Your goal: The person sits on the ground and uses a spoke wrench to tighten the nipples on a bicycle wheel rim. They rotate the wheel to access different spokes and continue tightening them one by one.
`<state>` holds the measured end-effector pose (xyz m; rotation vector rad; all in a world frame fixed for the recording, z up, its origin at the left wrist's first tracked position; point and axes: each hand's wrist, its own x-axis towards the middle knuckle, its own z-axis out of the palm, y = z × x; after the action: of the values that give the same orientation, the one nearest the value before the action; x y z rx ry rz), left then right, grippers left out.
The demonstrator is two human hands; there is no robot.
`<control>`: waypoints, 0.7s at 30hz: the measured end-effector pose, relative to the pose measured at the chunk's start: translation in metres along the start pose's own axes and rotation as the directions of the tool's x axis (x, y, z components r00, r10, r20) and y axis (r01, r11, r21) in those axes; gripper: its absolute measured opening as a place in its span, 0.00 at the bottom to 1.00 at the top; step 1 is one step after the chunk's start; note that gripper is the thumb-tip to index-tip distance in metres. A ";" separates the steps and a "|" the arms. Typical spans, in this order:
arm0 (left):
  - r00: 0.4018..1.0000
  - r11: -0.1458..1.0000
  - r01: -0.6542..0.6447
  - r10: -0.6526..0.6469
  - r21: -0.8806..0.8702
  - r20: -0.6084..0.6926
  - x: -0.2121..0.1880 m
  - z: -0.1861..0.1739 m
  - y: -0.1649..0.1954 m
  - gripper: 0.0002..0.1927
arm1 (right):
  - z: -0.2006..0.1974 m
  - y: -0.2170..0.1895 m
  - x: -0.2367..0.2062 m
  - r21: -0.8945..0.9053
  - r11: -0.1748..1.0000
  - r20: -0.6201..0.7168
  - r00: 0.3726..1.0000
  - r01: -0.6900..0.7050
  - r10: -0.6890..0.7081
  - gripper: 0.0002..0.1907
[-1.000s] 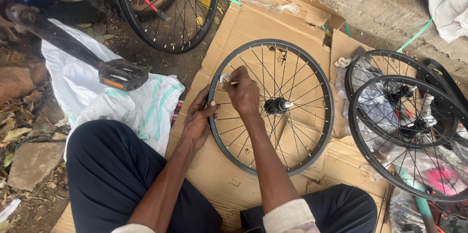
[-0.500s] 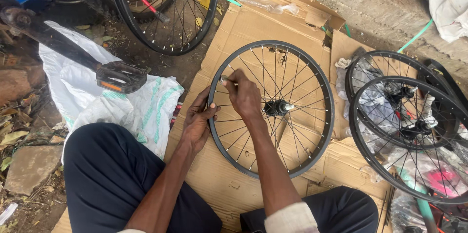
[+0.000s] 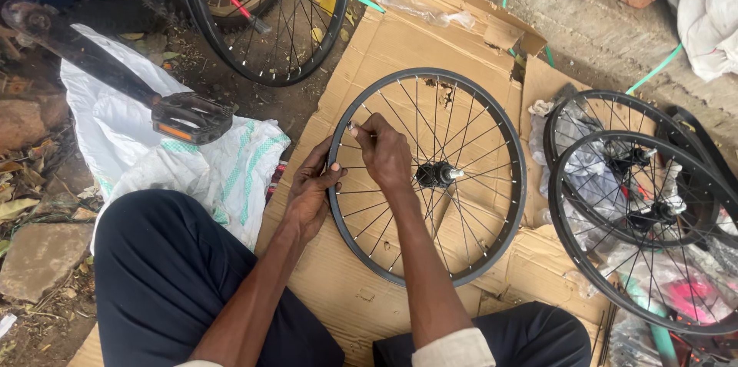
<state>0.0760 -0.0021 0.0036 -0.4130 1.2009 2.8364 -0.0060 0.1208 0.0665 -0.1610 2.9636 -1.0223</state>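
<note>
A black spoked bicycle wheel rim [image 3: 513,153] lies flat on brown cardboard [image 3: 400,44] in front of me, its hub [image 3: 435,175] at the centre. My left hand [image 3: 311,190] grips the rim's left edge from outside. My right hand [image 3: 380,150] reaches inside the rim, its fingers pinched on a small spoke nipple or tool near the upper-left part of the rim; the item is too small to identify.
Two more black wheels [image 3: 646,213] are stacked at the right over plastic wrapping. A bicycle's wheel [image 3: 269,13], blue frame and pedal [image 3: 192,117] stand at the upper left above a white sack [image 3: 223,171]. A concrete ledge [image 3: 607,29] runs along the back.
Both hands stay at the rim's left side with only slight finger movement. The view has shifted a little.
</note>
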 end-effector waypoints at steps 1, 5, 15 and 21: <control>1.000 1.000 -0.005 0.005 0.001 0.005 0.000 0.000 0.000 0.30 | 0.002 0.000 0.001 -0.038 0.999 -0.017 1.000 -0.025 0.025 0.15; 1.000 0.998 0.021 -0.020 0.063 -0.010 -0.001 0.000 0.002 0.30 | 0.016 -0.004 0.018 -0.203 0.979 0.029 0.999 -0.012 0.018 0.15; 0.998 0.999 0.043 -0.042 0.033 -0.037 0.000 0.002 0.002 0.30 | 0.004 0.008 0.006 -0.032 0.999 0.061 0.998 -0.029 0.031 0.17; 0.999 0.999 0.033 -0.032 0.023 -0.034 0.001 0.000 0.001 0.30 | 0.019 -0.002 0.018 -0.163 0.984 0.028 0.997 -0.069 0.074 0.17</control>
<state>0.0746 -0.0030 0.0039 -0.4772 1.2211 2.7956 -0.0229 0.1062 0.0533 -0.0706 2.9954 -0.7632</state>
